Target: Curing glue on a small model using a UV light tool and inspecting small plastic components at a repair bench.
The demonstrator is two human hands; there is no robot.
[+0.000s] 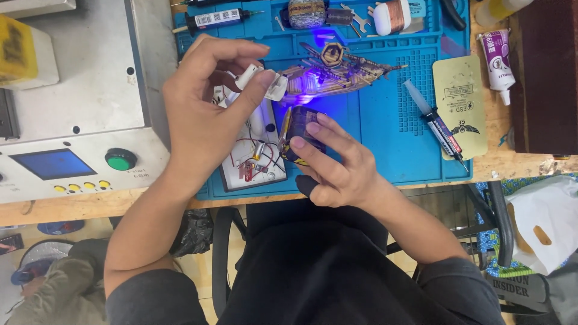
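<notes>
We are pinching a small white clip point(260, 81) in our left hand point(205, 114), centre frame, while our right hand point(337, 165) is gripping a dark cylinder point(299, 129), probably a lamp, lighting the ship model point(337, 75); keeping both steady helps.

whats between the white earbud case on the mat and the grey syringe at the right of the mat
In the head view, the right hand with a dark round part, then bare blue mat, lie between the earbud case and the syringe.
</notes>
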